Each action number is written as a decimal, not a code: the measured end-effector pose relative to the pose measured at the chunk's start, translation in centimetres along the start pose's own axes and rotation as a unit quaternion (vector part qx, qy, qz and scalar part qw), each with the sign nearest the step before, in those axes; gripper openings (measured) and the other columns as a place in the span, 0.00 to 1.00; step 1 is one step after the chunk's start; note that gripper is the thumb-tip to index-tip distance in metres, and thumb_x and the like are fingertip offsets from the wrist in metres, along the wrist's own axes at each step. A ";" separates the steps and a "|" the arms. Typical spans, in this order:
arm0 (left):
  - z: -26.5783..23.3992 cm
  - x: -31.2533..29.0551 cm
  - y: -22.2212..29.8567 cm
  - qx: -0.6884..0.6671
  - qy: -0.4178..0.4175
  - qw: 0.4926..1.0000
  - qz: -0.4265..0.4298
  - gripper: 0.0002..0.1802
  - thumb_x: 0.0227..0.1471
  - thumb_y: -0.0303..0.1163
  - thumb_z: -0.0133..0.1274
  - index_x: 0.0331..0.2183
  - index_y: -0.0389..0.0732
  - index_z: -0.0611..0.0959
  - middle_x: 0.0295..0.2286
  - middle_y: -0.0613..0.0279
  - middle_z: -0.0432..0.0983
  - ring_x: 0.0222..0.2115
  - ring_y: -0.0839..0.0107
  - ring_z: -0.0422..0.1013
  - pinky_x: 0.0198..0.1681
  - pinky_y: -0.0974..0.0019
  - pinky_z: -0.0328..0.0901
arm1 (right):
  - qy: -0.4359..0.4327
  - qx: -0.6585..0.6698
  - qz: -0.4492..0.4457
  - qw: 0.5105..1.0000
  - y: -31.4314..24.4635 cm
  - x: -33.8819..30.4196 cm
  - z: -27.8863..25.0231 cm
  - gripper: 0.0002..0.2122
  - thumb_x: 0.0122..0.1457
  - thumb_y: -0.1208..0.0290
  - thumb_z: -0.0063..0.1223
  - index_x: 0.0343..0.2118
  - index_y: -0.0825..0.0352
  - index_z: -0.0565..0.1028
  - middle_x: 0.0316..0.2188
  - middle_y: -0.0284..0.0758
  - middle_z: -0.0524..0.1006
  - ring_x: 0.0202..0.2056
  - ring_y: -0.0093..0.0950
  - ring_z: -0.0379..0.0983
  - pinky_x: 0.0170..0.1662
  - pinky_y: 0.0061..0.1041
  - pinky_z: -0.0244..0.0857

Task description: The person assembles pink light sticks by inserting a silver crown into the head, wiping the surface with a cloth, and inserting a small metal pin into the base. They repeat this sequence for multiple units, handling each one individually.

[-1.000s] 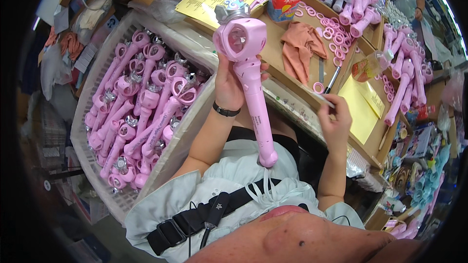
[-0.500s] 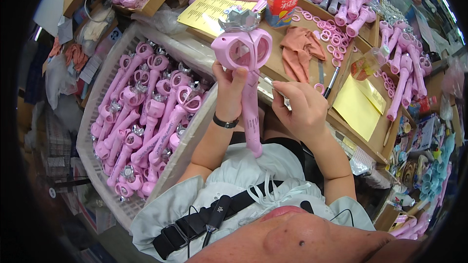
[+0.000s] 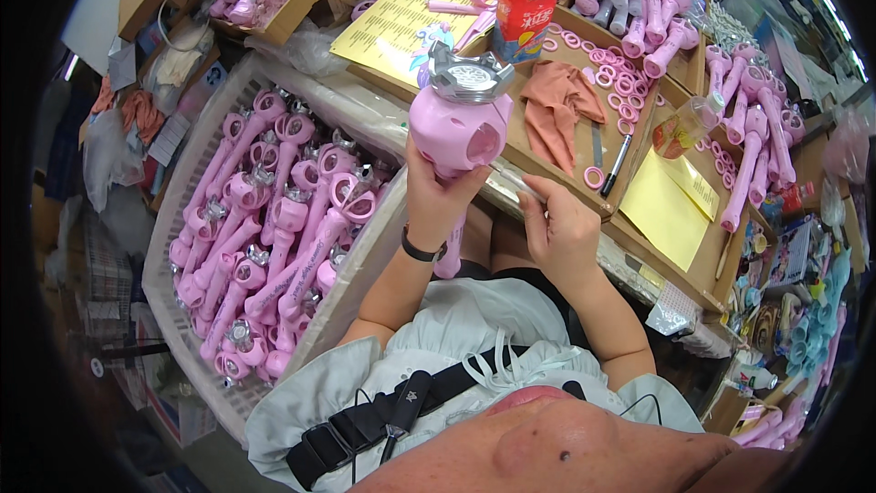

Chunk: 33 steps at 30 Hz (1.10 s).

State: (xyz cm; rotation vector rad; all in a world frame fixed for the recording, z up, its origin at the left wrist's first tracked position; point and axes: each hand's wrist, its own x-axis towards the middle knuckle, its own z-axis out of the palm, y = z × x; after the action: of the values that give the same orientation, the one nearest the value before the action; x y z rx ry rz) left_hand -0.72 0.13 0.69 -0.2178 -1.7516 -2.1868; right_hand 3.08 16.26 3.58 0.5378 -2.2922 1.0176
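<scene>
My left hand (image 3: 434,201), with a black band at its wrist, is closed round the neck of a pink toy wand (image 3: 453,128). The wand is held up in front of me, its head tilted so that the silver crown (image 3: 472,79) on top faces me. Its handle hangs down behind my wrist and shows only in part. To the right of it, apart from the wand, my right hand (image 3: 566,226) is closed in a pinch. A thin, pale tip shows at its fingers; what it belongs to I cannot make out.
At left stands a white crate (image 3: 166,260) packed with pink wands. The cardboard-topped bench ahead carries a red-labelled bottle (image 3: 526,14), an orange cloth (image 3: 558,110), pink rings (image 3: 625,82), a black pen (image 3: 617,164), a drink cup (image 3: 680,128) and yellow paper (image 3: 662,210). More wands (image 3: 753,151) lie at right.
The wand's head has tipped toward me and turned, so the crown's top now shows, and it sits slightly lower. My right hand has moved slightly down and left.
</scene>
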 end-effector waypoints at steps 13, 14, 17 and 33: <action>0.4 -2.4 -1.5 0.067 0.036 0.996 0.042 0.48 0.35 0.22 0.63 0.55 0.35 0.52 0.48 0.54 0.57 0.47 0.69 0.60 0.48 0.67 0.60 | 0.062 -0.078 -0.092 0.991 0.8 -1.8 1.1 0.10 0.46 0.78 0.58 0.33 0.67 0.72 0.22 0.36 0.73 0.19 0.32 0.69 0.22 0.27 0.62; 0.4 -2.5 -1.6 0.077 0.037 0.995 0.044 0.49 0.35 0.22 0.63 0.55 0.35 0.52 0.48 0.54 0.57 0.47 0.69 0.60 0.49 0.66 0.59 | 0.055 -0.082 -0.083 0.992 0.7 -1.9 1.0 0.10 0.47 0.77 0.58 0.33 0.67 0.72 0.21 0.36 0.73 0.18 0.30 0.68 0.21 0.26 0.62; 0.3 -2.6 -1.9 0.091 0.042 0.994 0.049 0.50 0.34 0.22 0.64 0.55 0.34 0.52 0.49 0.53 0.56 0.48 0.66 0.59 0.50 0.64 0.58 | 0.010 0.012 0.032 0.999 0.4 -2.1 0.8 0.07 0.51 0.76 0.55 0.32 0.68 0.71 0.17 0.34 0.71 0.16 0.25 0.67 0.19 0.22 0.59; -0.1 -4.2 -2.9 0.170 0.015 0.984 0.049 0.57 0.30 0.29 0.68 0.56 0.32 0.49 0.50 0.46 0.55 0.50 0.57 0.60 0.51 0.58 0.57 | 0.013 0.077 0.025 0.997 1.2 -3.1 1.9 0.07 0.54 0.76 0.52 0.34 0.70 0.70 0.20 0.40 0.73 0.17 0.28 0.70 0.22 0.22 0.62</action>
State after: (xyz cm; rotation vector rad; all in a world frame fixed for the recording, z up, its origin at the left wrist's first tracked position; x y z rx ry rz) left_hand 2.22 1.29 -3.37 -0.1827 -2.0148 -1.7779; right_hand 4.19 15.98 -0.08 0.5282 -2.2267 1.2251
